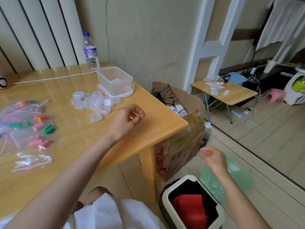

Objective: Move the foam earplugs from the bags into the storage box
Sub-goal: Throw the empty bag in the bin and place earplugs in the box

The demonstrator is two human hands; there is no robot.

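On the wooden surface, clear zip bags of coloured foam earplugs look light and squashy: pinch a corner. Left hand hangs loosely curled, empty; right hand is blurred, grip unclear.

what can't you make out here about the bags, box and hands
Head view:
bags: cut off by the left edge; crinkled plastic hides how many earplugs
storage box: glare hides its contents
right hand: motion blur hides whether the fingers hold anything
left hand: anything pinched is too small to see
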